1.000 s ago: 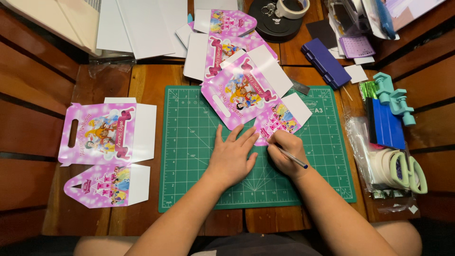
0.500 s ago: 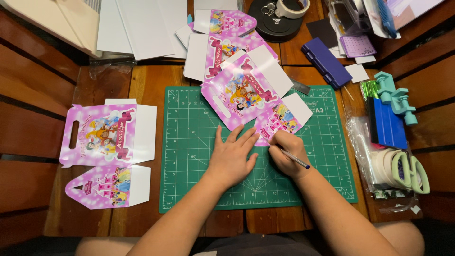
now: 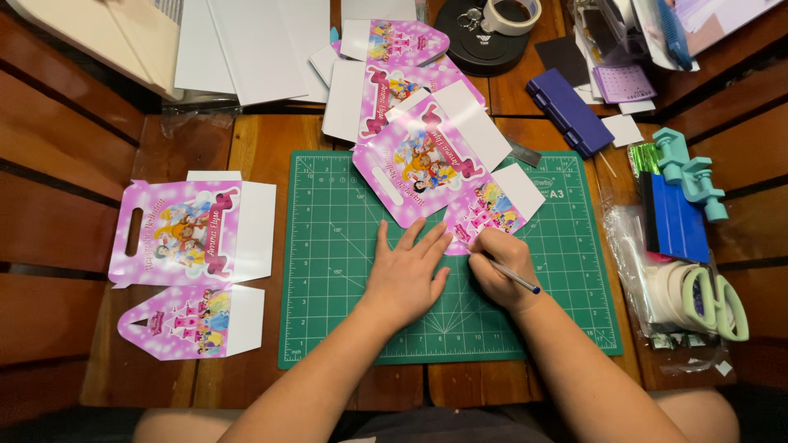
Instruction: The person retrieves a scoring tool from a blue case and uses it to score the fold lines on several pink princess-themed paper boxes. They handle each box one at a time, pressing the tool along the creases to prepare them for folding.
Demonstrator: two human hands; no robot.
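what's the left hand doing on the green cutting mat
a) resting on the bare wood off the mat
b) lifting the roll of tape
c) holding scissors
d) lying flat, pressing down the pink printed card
d: the left hand lies flat with fingers spread on the green cutting mat, its fingertips on the edge of the pink printed card, while the right hand grips a thin pen-like tool beside it.

Left hand (image 3: 406, 275) is pressed flat on the green cutting mat (image 3: 328, 246), right hand (image 3: 497, 267) grips a craft knife (image 3: 513, 277) against the pink printed box cutout (image 3: 435, 168).
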